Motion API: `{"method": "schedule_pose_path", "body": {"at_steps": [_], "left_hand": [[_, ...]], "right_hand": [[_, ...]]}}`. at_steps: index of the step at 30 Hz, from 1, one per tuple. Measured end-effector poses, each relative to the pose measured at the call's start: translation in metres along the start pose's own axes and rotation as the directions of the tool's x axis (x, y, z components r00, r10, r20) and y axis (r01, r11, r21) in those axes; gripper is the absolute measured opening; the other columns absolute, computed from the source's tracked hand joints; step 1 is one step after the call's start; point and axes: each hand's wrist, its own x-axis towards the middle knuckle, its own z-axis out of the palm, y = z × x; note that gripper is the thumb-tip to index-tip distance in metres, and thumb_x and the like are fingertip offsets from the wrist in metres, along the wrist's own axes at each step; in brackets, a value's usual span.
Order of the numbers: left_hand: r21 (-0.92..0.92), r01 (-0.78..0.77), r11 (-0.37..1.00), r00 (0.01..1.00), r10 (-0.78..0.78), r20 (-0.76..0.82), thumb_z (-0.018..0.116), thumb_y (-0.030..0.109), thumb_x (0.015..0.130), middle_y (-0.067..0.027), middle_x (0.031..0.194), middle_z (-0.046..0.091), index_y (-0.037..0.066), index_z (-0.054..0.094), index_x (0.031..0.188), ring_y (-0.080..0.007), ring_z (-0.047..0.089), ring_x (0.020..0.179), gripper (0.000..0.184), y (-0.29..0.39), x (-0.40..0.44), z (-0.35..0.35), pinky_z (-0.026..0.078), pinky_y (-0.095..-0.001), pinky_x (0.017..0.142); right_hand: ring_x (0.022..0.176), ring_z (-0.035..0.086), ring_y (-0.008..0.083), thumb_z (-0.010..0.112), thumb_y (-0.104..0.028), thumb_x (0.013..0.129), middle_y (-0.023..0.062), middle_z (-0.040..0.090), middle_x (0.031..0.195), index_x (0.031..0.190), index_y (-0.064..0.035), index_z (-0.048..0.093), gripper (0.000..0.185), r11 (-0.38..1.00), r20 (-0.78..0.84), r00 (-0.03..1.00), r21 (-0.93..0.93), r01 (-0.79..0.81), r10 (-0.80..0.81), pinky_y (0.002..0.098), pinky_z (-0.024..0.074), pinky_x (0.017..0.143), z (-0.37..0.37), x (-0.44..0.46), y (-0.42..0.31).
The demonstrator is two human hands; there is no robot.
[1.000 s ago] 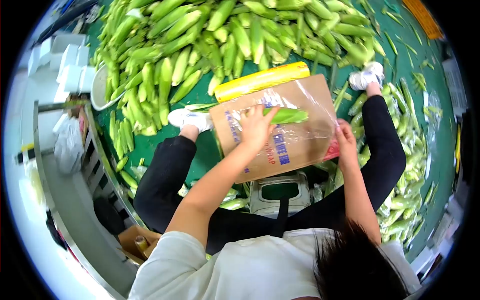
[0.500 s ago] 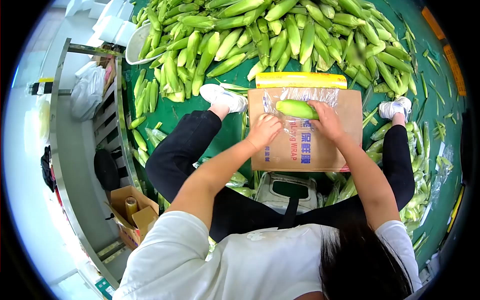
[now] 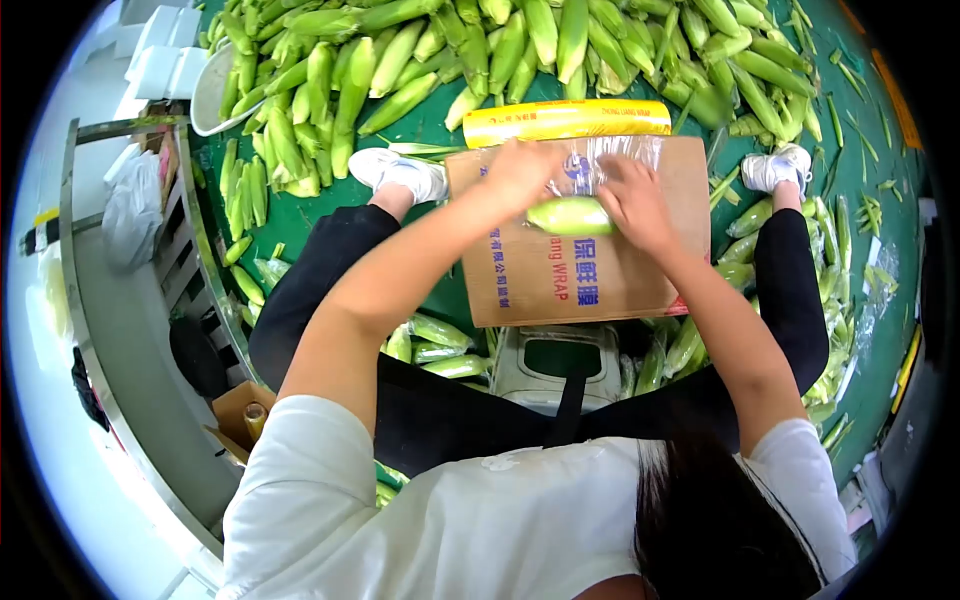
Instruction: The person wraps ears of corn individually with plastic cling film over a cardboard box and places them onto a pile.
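Observation:
An ear of corn (image 3: 568, 216) in its green husk lies sideways on a cardboard box (image 3: 530, 285). Clear plastic film (image 3: 625, 150) stretches over the box's far part, from a yellow cling film roll (image 3: 567, 122) along its far edge. My left hand (image 3: 525, 172) is over the film, beyond the corn's left end; motion smears its fingers. At the corn's right end is my right hand (image 3: 637, 203), fingers apart over the film and thumb side close to the husk. Whether it touches the corn is unclear.
A large heap of unwrapped corn (image 3: 480, 50) covers the green floor ahead. Wrapped ears (image 3: 440, 345) lie beneath and beside my legs. A grey stool (image 3: 555, 360) stands under the box's near edge. On the left are a metal-edged rack (image 3: 190, 230) and an open carton (image 3: 235, 415).
My left hand has moved away from me toward the roll. My right hand has loosened from the corn, which now lies nearer me on the box. The view has shifted.

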Motion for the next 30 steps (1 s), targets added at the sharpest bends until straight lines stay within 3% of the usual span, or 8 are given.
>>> {"method": "schedule_pose_path", "body": {"at_steps": [2,8,12,16,23,25,28,30], "left_hand": [[-0.100,0.306,0.947,0.870,-0.235,0.434,0.088,0.043,0.070,-0.0141,0.120,0.071,0.013,0.056,0.133,-0.0321,0.066,0.114,0.076,-0.032,0.025,-0.052,0.050,-0.0431,0.097],[-0.286,0.439,0.851,0.833,-0.505,-0.224,0.074,0.035,0.086,-0.0128,0.113,0.070,0.010,0.060,0.130,-0.0288,0.068,0.104,0.053,-0.103,0.033,-0.086,0.054,-0.0424,0.089],[-0.620,-0.149,0.771,0.942,-0.080,-0.325,0.061,0.014,0.098,-0.0126,0.116,0.071,0.008,0.065,0.127,-0.0253,0.069,0.106,0.030,-0.030,0.076,-0.051,0.054,-0.0332,0.092],[-0.224,-0.321,0.920,0.946,0.302,-0.115,0.051,0.046,0.101,-0.0061,0.166,0.027,0.044,0.055,0.141,-0.0333,0.017,0.154,0.041,0.027,0.085,0.039,0.011,-0.0656,0.120],[0.162,-0.441,0.883,0.877,0.462,-0.130,0.053,0.044,0.097,-0.0068,0.164,0.029,0.041,0.050,0.146,-0.0294,0.027,0.151,0.049,0.057,0.059,0.031,0.020,-0.0613,0.121],[0.128,-0.371,0.920,0.903,0.389,-0.182,0.054,0.040,0.096,-0.0091,0.164,0.030,0.033,0.049,0.147,-0.0298,0.028,0.151,0.052,0.074,0.045,0.036,0.022,-0.0593,0.120],[0.075,-0.439,0.896,0.889,0.444,-0.110,0.053,0.031,0.095,-0.0137,0.161,0.033,0.018,0.053,0.144,-0.0325,0.031,0.149,0.051,0.116,0.002,0.064,0.025,-0.0578,0.119],[0.013,-0.637,0.771,0.763,0.633,-0.136,0.057,0.025,0.091,-0.0160,0.156,0.039,0.018,0.055,0.140,-0.0376,0.034,0.146,0.049,0.153,-0.051,0.095,0.026,-0.0578,0.117]], "right_hand": [[0.119,0.057,0.0299,0.062,-0.029,0.092,0.0129,0.062,0.129,0.110,-0.0061,0.070,0.030,0.959,-0.065,0.997,-0.280,-0.045,0.028,0.0444,0.0437,0.100,0.003,0.042,0.003],[0.097,0.067,0.0349,0.080,-0.036,0.077,0.0115,0.067,0.109,0.126,-0.0138,0.061,0.057,0.999,0.141,0.990,0.029,-0.014,0.010,0.0457,0.0544,0.081,0.002,0.061,-0.011],[0.100,0.068,0.0342,0.082,-0.043,0.074,0.0150,0.070,0.114,0.128,-0.0188,0.062,0.063,0.994,0.228,0.973,-0.094,0.048,-0.026,0.0459,0.0552,0.086,0.005,0.052,-0.030],[0.108,0.066,0.0334,0.083,-0.042,0.066,0.0172,0.069,0.116,0.125,-0.0160,0.065,0.066,0.974,0.502,0.854,0.226,0.019,-0.133,0.0443,0.0552,0.089,0.002,0.027,-0.020],[0.109,0.065,0.0301,0.078,-0.059,0.078,0.0178,0.071,0.119,0.127,-0.0052,0.067,0.074,0.844,0.844,-0.106,0.501,-0.191,-0.525,0.0407,0.0483,0.097,-0.006,-0.091,-0.111],[0.110,0.062,0.0265,0.074,-0.060,0.080,0.0156,0.068,0.119,0.135,-0.0018,0.058,0.082,0.606,0.899,0.076,0.351,-0.714,-0.431,0.0368,0.0466,0.099,-0.066,-0.129,-0.120],[0.121,0.059,0.0274,0.082,-0.041,0.082,0.0206,0.060,0.131,0.142,-0.0029,0.045,0.080,0.412,0.790,0.574,0.607,-0.680,-0.217,0.0392,0.0486,0.102,-0.124,-0.182,-0.112],[0.085,0.072,0.0272,0.072,-0.054,0.087,0.0214,0.066,0.120,0.141,-0.0061,0.046,0.077,-0.334,0.671,0.741,0.707,-0.623,0.039,0.0403,0.0613,0.075,-0.136,-0.203,-0.105]]}}
